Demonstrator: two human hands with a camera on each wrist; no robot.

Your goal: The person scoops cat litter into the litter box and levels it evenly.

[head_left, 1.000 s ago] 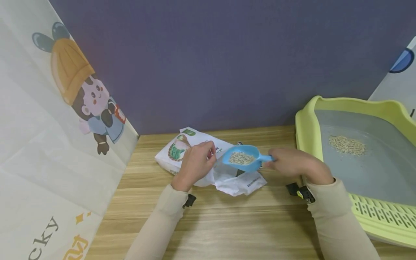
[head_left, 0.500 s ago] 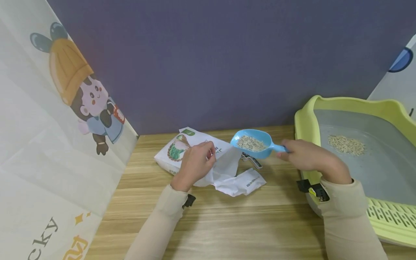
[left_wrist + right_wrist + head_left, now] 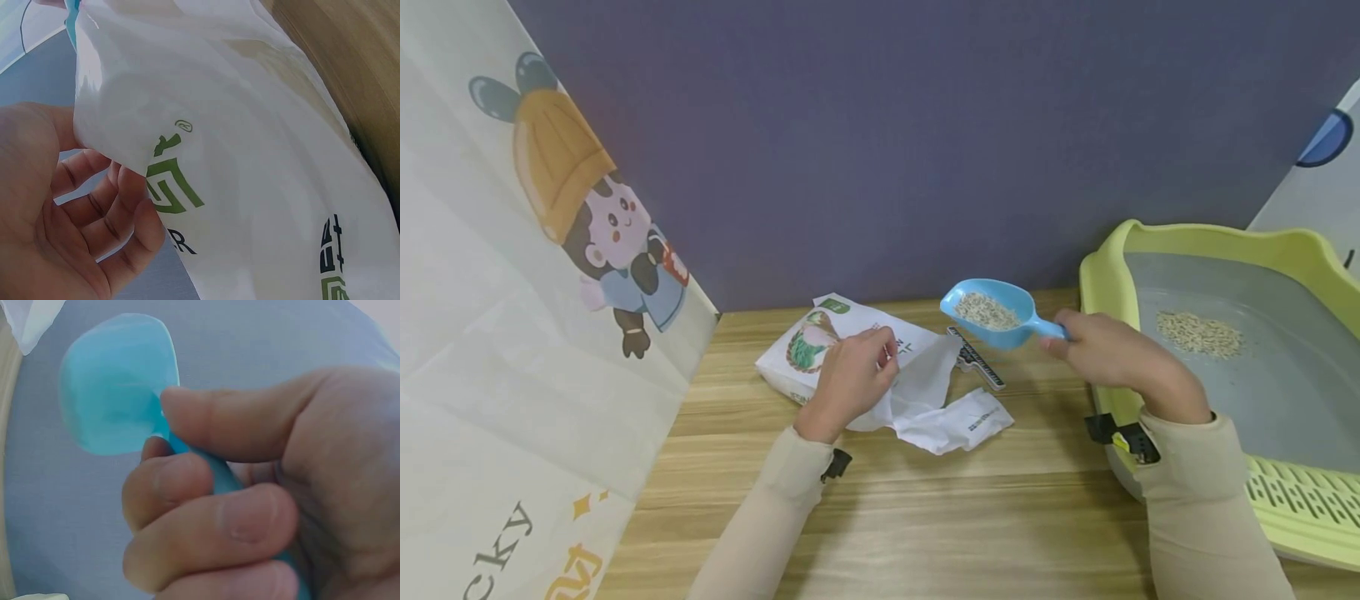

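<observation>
My left hand (image 3: 853, 379) pinches the edge of an opened white plastic bag (image 3: 955, 425), which lies on the table with its torn mouth toward the right. Close up in the left wrist view, the bag film (image 3: 262, 144) runs between thumb and fingers. My right hand (image 3: 1116, 358) grips the handle of a light blue scoop (image 3: 1021, 335), raised to the right of the bag. Beige pellets (image 3: 988, 310) lie in the scoop's bowl. From the right wrist view the bowl's underside (image 3: 115, 394) shows, with fingers curled round the handle.
A litter box with a yellow-green rim (image 3: 1108, 308) stands at the right; a small heap of pellets (image 3: 1198, 333) lies on its grey floor. A black-and-white comb-like strip (image 3: 977, 360) lies behind the bag's mouth. A dark blue wall (image 3: 910, 150) closes off the back.
My right hand has lifted the loaded scoop from over the bag's mouth, back and to the right, uncovering the black-and-white strip. The left hand and bag have hardly moved.
</observation>
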